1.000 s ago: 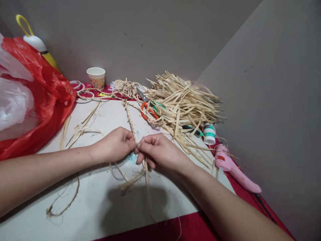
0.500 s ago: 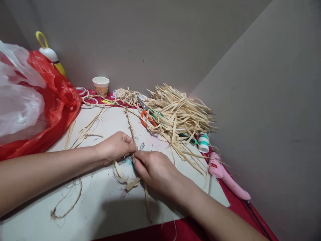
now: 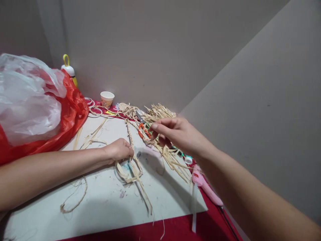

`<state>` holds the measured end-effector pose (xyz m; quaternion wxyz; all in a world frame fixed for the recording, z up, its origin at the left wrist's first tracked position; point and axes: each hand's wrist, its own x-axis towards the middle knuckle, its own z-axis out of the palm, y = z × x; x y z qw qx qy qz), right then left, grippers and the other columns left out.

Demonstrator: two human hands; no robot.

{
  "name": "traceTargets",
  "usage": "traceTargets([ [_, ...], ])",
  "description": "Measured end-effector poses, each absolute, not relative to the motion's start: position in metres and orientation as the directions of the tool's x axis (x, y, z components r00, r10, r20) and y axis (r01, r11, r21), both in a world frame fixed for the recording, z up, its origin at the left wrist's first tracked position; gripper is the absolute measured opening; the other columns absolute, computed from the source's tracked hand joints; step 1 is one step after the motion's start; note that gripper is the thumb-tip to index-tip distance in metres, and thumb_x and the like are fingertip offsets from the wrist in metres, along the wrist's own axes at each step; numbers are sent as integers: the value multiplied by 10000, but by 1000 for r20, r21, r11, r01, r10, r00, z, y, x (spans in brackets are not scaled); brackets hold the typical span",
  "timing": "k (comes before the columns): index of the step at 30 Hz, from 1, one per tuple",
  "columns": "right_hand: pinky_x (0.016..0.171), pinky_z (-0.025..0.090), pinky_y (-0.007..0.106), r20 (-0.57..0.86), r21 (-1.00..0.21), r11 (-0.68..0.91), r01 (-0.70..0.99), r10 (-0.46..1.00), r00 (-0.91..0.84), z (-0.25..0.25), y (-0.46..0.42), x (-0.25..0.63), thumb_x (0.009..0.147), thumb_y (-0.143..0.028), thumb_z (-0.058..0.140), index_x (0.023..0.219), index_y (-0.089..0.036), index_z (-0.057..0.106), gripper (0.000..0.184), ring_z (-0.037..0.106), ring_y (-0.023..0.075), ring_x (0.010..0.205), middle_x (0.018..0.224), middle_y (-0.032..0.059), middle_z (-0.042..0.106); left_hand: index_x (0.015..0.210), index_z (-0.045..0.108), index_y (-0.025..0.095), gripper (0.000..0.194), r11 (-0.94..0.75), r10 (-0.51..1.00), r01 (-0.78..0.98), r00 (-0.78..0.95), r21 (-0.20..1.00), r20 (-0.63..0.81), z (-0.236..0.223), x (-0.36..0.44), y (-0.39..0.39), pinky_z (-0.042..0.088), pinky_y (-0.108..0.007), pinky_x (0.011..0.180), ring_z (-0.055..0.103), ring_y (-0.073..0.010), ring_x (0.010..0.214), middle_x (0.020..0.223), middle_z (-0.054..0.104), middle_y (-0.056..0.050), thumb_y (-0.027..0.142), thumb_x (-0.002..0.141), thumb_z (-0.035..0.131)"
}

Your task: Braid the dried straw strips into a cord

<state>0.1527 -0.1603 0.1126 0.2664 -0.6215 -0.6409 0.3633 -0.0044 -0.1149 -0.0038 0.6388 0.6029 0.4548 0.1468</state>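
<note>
My left hand is closed in a pinch on the lower part of a braided straw cord, which runs up the white board toward the back. Below the pinch, loose flat straw strands hang out, one of them curving in a loop. My right hand is raised above the board, off the braid, with fingers loosely bent and apart. Nothing shows between them. Behind it lie the straw bundle, partly hidden by the hand, and orange-handled scissors.
On the left bulges a red and white plastic bag, with a yellow-topped bottle behind. A paper cup stands at the back. A pink glue gun lies at the right edge of the white board. A thin cord piece rests at front left.
My right hand has let go of the braid's end and lifted up and to the right. The left hand stays on the braid. The view has shifted somewhat.
</note>
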Motion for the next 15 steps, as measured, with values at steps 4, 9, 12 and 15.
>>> traceTargets([
  [4, 378, 323, 168, -79, -717, -70, 694, 997, 20, 84, -111, 154, 807, -236, 534, 683, -134, 578, 166, 482, 56, 421, 652, 32, 632, 467, 496, 162, 128, 201, 773, 351, 516, 915, -368, -5, -6, -110, 206, -204, 335, 302, -49, 299, 332, 387, 72, 134, 585, 536],
  [9, 442, 323, 177, -2, -575, -74, 815, 996, 89, 26, -47, 154, 771, -240, 534, 714, -131, 631, 156, 457, 64, 444, 554, -8, 573, 473, 494, 168, 124, 92, 806, 410, 505, 907, -310, -9, -8, -109, 261, -211, 380, 368, -71, 361, 380, 438, 47, 143, 595, 496],
  [12, 453, 300, 195, 12, -537, -94, 838, 993, 119, 4, -17, 152, 760, -283, 541, 652, -131, 622, 203, 412, 74, 444, 477, -20, 494, 470, 485, 173, 114, -14, 811, 462, 524, 887, -260, -13, -9, -108, 279, -213, 403, 389, -78, 399, 403, 440, 46, 149, 580, 501],
  [15, 451, 286, 214, -30, -520, -132, 844, 990, 137, -4, 1, 149, 727, -305, 573, 591, -137, 599, 218, 396, 87, 438, 437, -21, 450, 455, 457, 179, 126, -107, 806, 505, 548, 856, -223, -16, -10, -106, 255, -215, 401, 389, -80, 401, 390, 407, 52, 143, 568, 499],
])
